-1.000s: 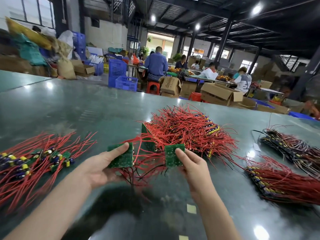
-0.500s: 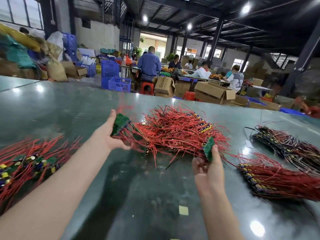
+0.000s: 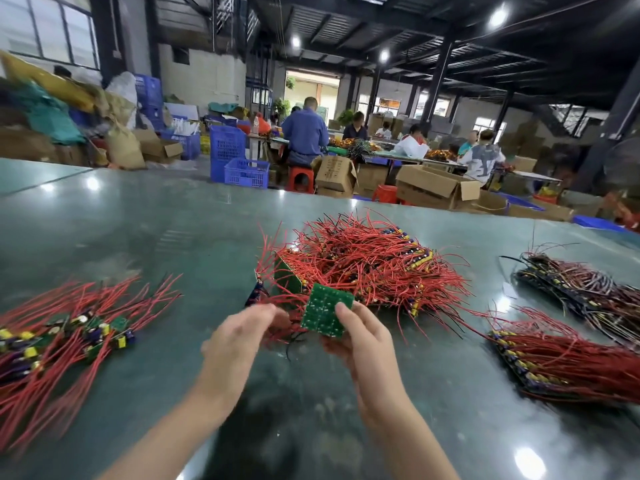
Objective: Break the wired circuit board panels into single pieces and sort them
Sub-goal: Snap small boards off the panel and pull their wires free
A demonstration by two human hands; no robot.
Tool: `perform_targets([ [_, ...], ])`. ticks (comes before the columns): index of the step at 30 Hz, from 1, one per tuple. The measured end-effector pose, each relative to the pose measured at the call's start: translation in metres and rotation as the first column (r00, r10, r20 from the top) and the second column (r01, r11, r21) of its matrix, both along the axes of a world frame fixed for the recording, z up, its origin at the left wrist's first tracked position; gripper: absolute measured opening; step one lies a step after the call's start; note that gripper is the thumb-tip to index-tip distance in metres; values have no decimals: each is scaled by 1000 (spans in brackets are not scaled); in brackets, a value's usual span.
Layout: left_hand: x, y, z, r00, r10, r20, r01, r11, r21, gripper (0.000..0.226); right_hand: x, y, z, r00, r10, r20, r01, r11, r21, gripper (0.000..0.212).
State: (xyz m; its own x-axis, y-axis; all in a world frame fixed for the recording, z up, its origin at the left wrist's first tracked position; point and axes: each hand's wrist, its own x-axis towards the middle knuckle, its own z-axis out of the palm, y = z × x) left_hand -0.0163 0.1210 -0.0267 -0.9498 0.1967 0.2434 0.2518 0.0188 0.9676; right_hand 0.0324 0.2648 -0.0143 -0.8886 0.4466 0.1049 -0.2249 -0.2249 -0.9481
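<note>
— Which step is this?

— The breaking step, I'd judge. The right hand point(image 3: 360, 336) pinches a small green rectangular circuit board panel point(image 3: 326, 314) by its right edge, thumb on top, held above the dark green glossy tabletop point(image 3: 138, 220) just in front of the big tangled heap of red-wired boards point(image 3: 367, 261). The left hand point(image 3: 242, 336) is blurred, its fingers curled near the panel's left edge and the red wires hanging there; whether it grips anything I cannot tell.

— And the next move?

— Probably the left hand takes a firm hold opposite the right, then both bend the panel along a score line. After that the pieces would go to the spread of single wired boards point(image 3: 65, 337) at the left.

— How does the panel lie?

— Solder side faces up toward the camera. Its long axis runs from near-right to far-left, tilted, the far corner toward the heap. Its wires trail down and left beneath it.
</note>
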Motion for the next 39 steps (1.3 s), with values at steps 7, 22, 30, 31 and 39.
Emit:
perform_targets([
  [7, 13, -6, -11, 953, 139, -269, -178, 976, -128, 18, -1, -7, -5, 999, 46, -18, -42, 978, 206, 14],
  [22, 9, -8, -32, 994, 22, -103, -11, 994, 106, 36, -6, -18, -25, 1000, 15, -24, 0, 848, 530, 27],
  [30, 11, -5, -34, 995, -51, 84, 19, 935, 354, 37, -4, -27, -28, 1000, 17, 9, -19, 834, 551, 27],
  [31, 11, -5, -33, 995, -50, 84, 17, 933, 359, 39, -3, -26, -28, 1000, 21, 12, -24, 792, 610, 29],
  [39, 6, -14, -27, 995, -66, -71, 74, 991, 115, 40, 1, -21, -14, 998, -23, -63, 61, 683, 728, 23],
])
